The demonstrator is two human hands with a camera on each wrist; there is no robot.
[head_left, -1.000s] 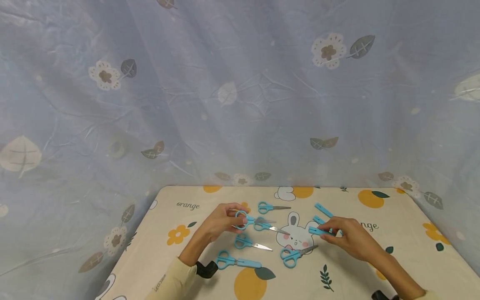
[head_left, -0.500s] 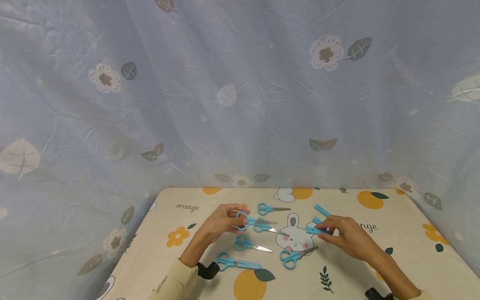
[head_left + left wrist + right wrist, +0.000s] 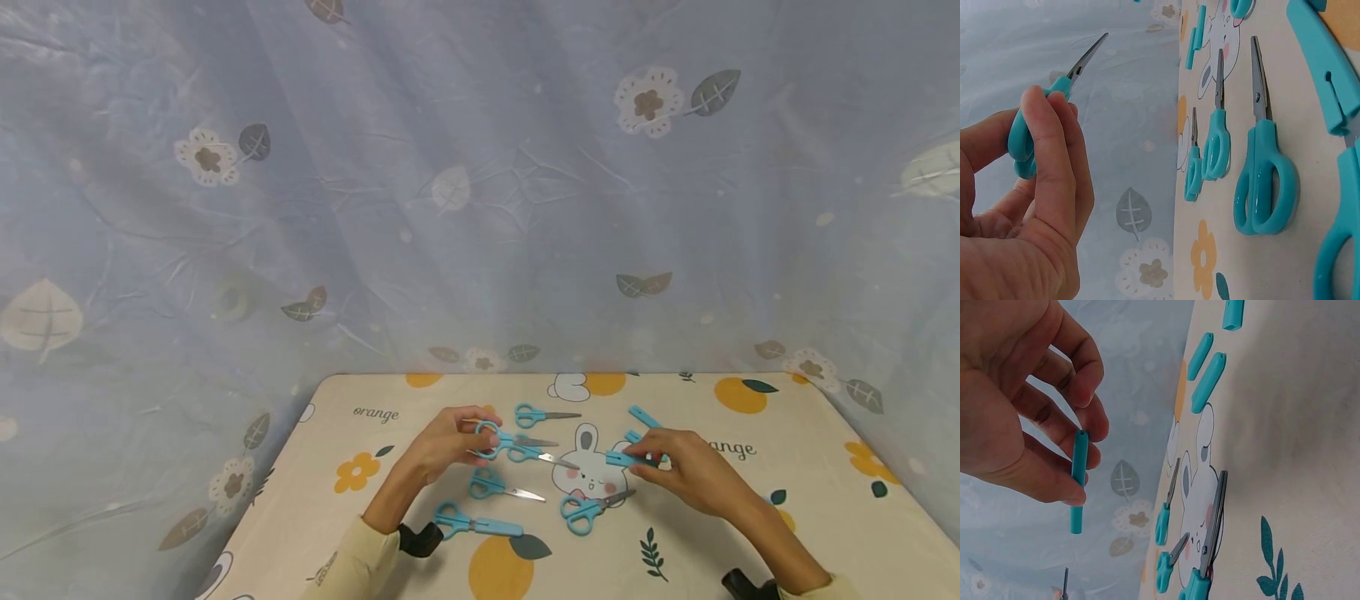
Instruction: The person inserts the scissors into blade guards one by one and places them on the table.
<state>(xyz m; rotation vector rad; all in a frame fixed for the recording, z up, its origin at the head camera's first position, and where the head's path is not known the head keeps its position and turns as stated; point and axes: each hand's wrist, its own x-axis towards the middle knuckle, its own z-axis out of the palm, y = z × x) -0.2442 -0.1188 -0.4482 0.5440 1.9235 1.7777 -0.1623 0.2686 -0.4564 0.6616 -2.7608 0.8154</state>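
Note:
My left hand (image 3: 450, 440) pinches a pair of blue-handled scissors (image 3: 506, 441) by the finger loops, raised over the table. Their slim metal blades point right; in the left wrist view the scissors (image 3: 1020, 139) show bare blades. On the right, my right hand (image 3: 693, 468) holds a blue blade cover (image 3: 618, 459) between thumb and fingertips, one end toward the blades. A gap separates cover and blade tips. The right wrist view has the cover (image 3: 1077, 515) sticking out past the thumb.
Several bare scissors (image 3: 579, 517) lie between and below the hands. One pair (image 3: 450, 520) at the front left wears its cover (image 3: 498, 527). Loose covers (image 3: 1210, 381) lie near the right hand. A patterned curtain (image 3: 480, 250) hangs behind the table (image 3: 420, 571).
My right hand has moved left with the blade cover, closer to the blades. My left hand has shifted the scissors slightly right. The things on the table have stayed put.

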